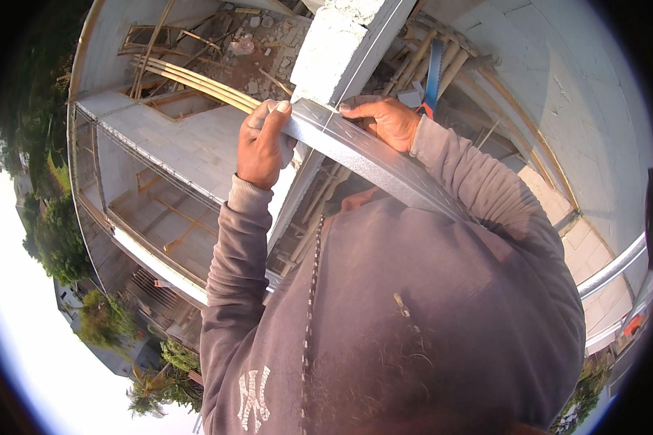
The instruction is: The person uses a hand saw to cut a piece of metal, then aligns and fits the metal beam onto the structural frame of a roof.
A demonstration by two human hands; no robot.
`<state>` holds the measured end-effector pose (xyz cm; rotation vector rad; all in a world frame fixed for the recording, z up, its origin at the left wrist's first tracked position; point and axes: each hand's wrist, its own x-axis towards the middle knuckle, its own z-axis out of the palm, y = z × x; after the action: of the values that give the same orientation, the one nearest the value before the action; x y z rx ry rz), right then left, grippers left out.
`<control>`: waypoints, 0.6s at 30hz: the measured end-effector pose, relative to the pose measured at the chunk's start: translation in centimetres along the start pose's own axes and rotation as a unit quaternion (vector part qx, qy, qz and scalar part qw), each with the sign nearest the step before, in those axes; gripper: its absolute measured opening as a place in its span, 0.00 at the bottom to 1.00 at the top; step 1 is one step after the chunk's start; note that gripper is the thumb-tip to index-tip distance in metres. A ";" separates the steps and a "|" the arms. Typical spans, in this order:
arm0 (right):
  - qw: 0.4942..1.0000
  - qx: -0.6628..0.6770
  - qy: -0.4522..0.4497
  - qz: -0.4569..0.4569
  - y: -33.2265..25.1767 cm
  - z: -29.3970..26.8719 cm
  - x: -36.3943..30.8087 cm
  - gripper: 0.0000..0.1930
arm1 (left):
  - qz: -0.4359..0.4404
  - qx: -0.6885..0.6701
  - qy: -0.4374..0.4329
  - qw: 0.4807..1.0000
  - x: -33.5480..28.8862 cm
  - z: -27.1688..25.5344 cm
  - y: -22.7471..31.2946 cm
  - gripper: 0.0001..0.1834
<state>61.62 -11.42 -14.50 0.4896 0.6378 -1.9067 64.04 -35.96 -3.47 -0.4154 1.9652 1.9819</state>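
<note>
Ahead of my chest, a long silvery metal channel runs from beside my right forearm toward the top of a pale block wall. My left hand is closed round the left edge of its far end, thumb on top. At the opposite edge, my right hand grips the channel; some of its fingers are hidden. A thin white string stretches along the wall and crosses over the channel between my hands, close to the right hand's fingertips.
Right of the wall are a blue-bladed handsaw and several wooden poles. Long timber strips extend on the left, above lower block walls and rubble. A metal tube stands at far right. The wall drops off on both sides.
</note>
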 end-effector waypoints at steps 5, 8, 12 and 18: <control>0.999 0.008 0.002 -0.035 0.1 1.2 0.1 0.11 | -0.015 -0.001 0.004 1.000 0.0 -0.2 -0.2 0.17; 0.998 0.002 0.038 -0.046 0.0 2.1 -0.1 0.10 | -0.012 0.005 0.009 1.000 -0.1 -0.1 -0.2 0.18; 0.999 -0.015 0.046 -0.024 -0.2 2.2 -0.1 0.11 | -0.008 0.008 0.003 1.000 -0.2 0.1 0.2 0.18; 0.997 -0.056 0.053 -0.018 -0.1 2.2 -0.1 0.12 | -0.018 -0.013 0.005 1.000 -0.2 -0.1 0.1 0.17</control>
<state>61.47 -12.70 -12.74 0.5124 0.8237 -1.8750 64.22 -36.08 -3.31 -0.4640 1.9268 1.9884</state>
